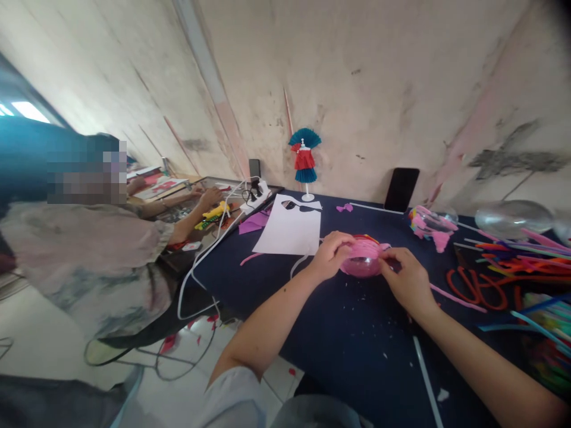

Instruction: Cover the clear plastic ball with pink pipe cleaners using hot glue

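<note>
A clear rounded plastic shell (363,267), its upper part covered with rows of fuzzy pink pipe cleaner (364,248) and a bit of red and yellow at the back, lies between my hands. My left hand (333,255) is closed on its left side, fingers over the pink rows. At the right edge, my right hand (410,284) pinches with thumb and forefinger where the pink strands end; the exact piece is hidden. Another pink pipe cleaner (461,299) sticks out beyond my right hand across the dark blue tabletop (339,345).
White paper (289,229) and a paper-dressed figurine (306,163) stand left of centre. A phone (401,189) leans on the wall near a pink-wrapped clear shape (432,226). Colourful pipe cleaners (517,255) crowd the right. Leftward are a power strip (255,199) and a seated person (89,255).
</note>
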The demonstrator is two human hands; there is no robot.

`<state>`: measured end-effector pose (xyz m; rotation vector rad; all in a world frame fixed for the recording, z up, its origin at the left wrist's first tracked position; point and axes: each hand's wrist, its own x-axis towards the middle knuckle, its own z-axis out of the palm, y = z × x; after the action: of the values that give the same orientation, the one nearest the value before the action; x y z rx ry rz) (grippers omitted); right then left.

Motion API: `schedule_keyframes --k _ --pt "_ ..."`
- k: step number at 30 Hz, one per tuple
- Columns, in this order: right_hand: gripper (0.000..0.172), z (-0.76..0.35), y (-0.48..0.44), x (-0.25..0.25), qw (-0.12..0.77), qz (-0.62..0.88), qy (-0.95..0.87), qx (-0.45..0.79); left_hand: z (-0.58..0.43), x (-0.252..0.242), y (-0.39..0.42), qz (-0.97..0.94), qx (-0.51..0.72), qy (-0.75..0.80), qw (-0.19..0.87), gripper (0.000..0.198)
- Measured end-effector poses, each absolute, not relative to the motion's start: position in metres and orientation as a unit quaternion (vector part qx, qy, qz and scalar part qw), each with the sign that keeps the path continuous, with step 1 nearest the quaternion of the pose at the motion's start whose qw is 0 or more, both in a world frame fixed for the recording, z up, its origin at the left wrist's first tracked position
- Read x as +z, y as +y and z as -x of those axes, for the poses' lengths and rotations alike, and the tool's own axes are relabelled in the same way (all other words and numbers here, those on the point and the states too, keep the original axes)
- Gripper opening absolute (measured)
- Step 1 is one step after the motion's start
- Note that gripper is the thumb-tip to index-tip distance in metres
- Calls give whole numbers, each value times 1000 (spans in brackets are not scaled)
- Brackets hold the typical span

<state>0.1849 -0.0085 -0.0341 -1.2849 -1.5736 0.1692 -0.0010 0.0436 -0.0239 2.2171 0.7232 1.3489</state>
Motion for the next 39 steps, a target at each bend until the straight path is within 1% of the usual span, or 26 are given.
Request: schedule_keyframes --k 6,9,17,23,27,32,39 --pt "6 -182 -11 -31 516 543 -658 80 16 -20 48 -806 432 263 308 24" --pt "6 -182 -11 -30 511 547 -658 79 21 -20 52 -813 415 230 336 24" --pt "8 -186 -8 -34 516 538 -663 69 16 -29 56 -810 447 202 321 20" --pt "11 -190 -4 -39 517 539 -662 65 12 -35 59 -804 460 201 320 22" --pt "9 -189 -6 -37 523 540 -656 69 14 -33 59 -805 451 193 334 20" --pt "7 -186 -8 -32 518 547 -653 81 18 -32 59 -799 438 196 362 23" --pt "7 -185 -10 -32 519 548 -649 94 18 -34 58 -794 443 187 373 20"
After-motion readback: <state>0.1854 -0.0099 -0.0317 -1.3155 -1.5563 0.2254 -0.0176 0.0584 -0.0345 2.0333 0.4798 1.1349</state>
